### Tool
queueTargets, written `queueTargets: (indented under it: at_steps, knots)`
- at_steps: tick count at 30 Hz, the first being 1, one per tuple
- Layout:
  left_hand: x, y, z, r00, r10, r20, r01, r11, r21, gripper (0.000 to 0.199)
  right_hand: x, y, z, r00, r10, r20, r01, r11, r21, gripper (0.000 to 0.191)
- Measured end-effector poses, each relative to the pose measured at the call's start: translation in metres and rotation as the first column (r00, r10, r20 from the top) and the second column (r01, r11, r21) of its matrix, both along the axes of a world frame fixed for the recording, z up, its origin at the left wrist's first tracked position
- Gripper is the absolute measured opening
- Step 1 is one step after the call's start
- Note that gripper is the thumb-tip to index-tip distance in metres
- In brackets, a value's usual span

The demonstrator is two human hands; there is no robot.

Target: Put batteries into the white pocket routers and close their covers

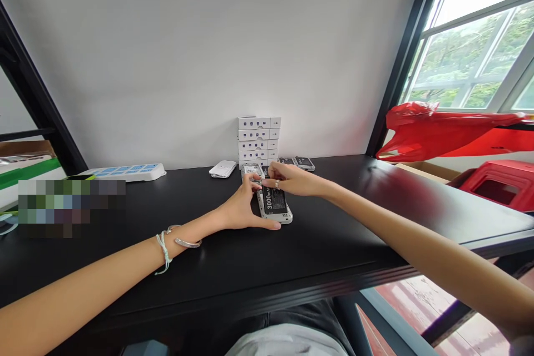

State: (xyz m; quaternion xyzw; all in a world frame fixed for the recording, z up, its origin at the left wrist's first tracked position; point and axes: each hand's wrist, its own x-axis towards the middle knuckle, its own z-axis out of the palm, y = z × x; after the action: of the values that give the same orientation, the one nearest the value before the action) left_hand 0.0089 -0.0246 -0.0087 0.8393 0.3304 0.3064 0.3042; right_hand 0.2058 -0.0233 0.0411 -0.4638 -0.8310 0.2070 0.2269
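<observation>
A silver-framed smartphone lies face down on the black table, with its back off. A black battery marked 3000mAh sits in it. My left hand spans the phone, thumb along its near end and fingertips at its far end. My right hand reaches in from the right, its fingertips curled at the battery's far end. A second opened phone lies just beyond, partly hidden by my fingers.
A stack of white boxes stands against the wall behind the phones. Further phones lie to its right. A white power strip and a small white item lie to the left. A red plastic bag hangs at the right.
</observation>
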Motion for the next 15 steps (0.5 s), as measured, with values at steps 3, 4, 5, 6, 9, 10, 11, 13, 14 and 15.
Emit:
queueTargets:
  at_steps: [3, 4, 5, 6, 9, 10, 11, 13, 14, 15]
  knots:
    - [-0.001, 0.001, -0.002, 1.000, 0.007, 0.002, -0.007, 1.000, -0.019, 0.104, 0.012, -0.002, 0.005, 0.983, 0.082, -0.166, -0.117, 0.968, -0.220, 0.041]
    - [-0.001, 0.002, -0.002, 1.000, 0.002, 0.007, -0.002, 1.000, -0.015, 0.105, 0.016, 0.001, 0.005, 0.971, 0.060, -0.232, -0.127, 0.949, -0.288, 0.045]
    - [-0.001, 0.002, -0.003, 1.000, -0.002, 0.012, 0.003, 1.000, -0.009, 0.104, 0.020, 0.005, 0.005, 0.952, 0.016, -0.304, -0.122, 0.935, -0.333, 0.047]
    - [-0.001, 0.002, -0.003, 1.000, -0.007, 0.017, 0.007, 1.000, -0.001, 0.104, 0.024, 0.011, 0.006, 0.925, -0.035, -0.379, -0.109, 0.930, -0.350, 0.047]
    - [-0.001, 0.002, -0.003, 1.000, -0.019, 0.009, 0.019, 1.000, 0.004, 0.102, 0.038, 0.037, 0.011, 0.822, -0.185, -0.538, 0.004, 0.947, -0.320, 0.044]
    - [-0.002, 0.002, -0.003, 1.000, -0.020, 0.001, 0.020, 1.000, -0.003, 0.102, 0.041, 0.047, 0.013, 0.799, -0.236, -0.552, 0.055, 0.944, -0.324, 0.042]
    - [-0.002, 0.001, -0.002, 1.000, -0.016, -0.007, 0.016, 1.000, -0.013, 0.102, 0.043, 0.057, 0.014, 0.785, -0.288, -0.549, 0.104, 0.934, -0.342, 0.040]
    - [-0.002, 0.000, -0.001, 1.000, -0.007, -0.025, 0.007, 0.999, -0.032, 0.103, 0.044, 0.074, 0.015, 0.785, -0.372, -0.496, 0.189, 0.906, -0.380, 0.036]
    - [-0.002, -0.001, 0.000, 1.000, -0.004, -0.029, 0.003, 0.999, -0.036, 0.103, 0.042, 0.082, 0.014, 0.798, -0.394, -0.456, 0.225, 0.897, -0.382, 0.033]
    - [-0.003, -0.001, 0.001, 0.999, -0.004, -0.032, 0.002, 0.999, -0.040, 0.103, 0.040, 0.088, 0.013, 0.815, -0.406, -0.413, 0.258, 0.893, -0.369, 0.029]
